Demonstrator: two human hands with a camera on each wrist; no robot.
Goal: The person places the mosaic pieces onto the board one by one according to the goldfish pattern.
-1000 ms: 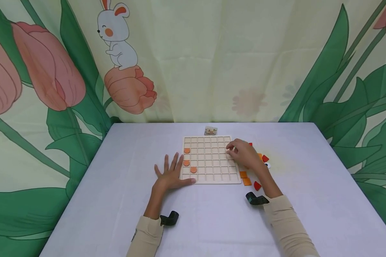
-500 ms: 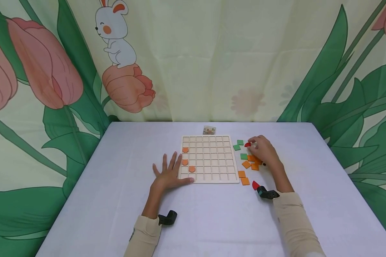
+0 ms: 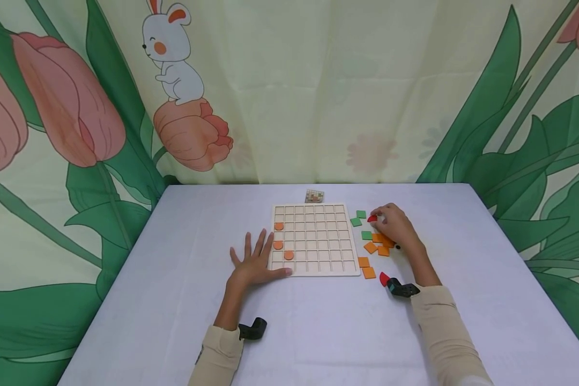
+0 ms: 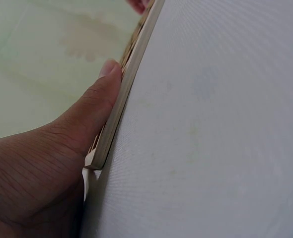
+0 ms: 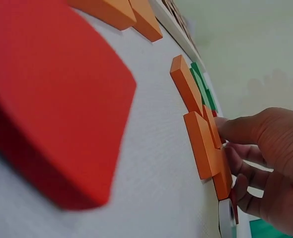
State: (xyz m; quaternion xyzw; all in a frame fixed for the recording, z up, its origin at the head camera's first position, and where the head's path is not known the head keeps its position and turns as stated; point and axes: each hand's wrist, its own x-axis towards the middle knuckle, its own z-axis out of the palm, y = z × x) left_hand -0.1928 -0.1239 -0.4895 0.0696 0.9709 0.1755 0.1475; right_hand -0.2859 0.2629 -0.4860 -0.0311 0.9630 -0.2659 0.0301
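Note:
A pale wooden grid board [image 3: 313, 240] lies on the white table, with three round orange pieces [image 3: 288, 255] set in cells on its left side. My left hand [image 3: 253, 267] is spread at the board's lower left corner, thumb along the near edge; in the left wrist view that thumb [image 4: 89, 109] presses against the rim. Right of the board, my right hand [image 3: 398, 227] pinches a red piece [image 3: 372, 219] between thumb and fingertips. Its contact is partly hidden in the right wrist view, where curled fingers [image 5: 251, 173] show behind orange squares.
Green squares [image 3: 356, 221] and several orange squares [image 3: 370, 247] lie between board and right hand. Another red piece [image 3: 384, 279] sits by the right wrist camera. A small patterned card [image 3: 314, 196] lies behind the board. A round white piece [image 5: 227, 218] is beside the orange ones.
My right hand has moved right, from above the board's right edge to the red piece among the loose pieces, and has stayed there. The left hand holds its place.

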